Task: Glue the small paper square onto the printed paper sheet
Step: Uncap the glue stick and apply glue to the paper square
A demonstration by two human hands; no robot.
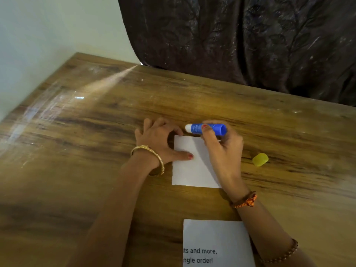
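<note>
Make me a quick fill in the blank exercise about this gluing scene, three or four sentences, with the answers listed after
1. The right hand grips a glue stick whose barrel is coloured ____.
2. The yellow cap lies on the wooden table to the ____ of the small paper square.
3. The left hand presses its ____ onto the small paper square.
4. The printed paper sheet lies ____ the person than the small paper square.

Missing words: blue; right; thumb; nearer to

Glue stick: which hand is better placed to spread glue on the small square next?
Right. The right hand already grips the uncapped glue stick at the small paper square's far edge, while the left hand presses it flat.
</note>
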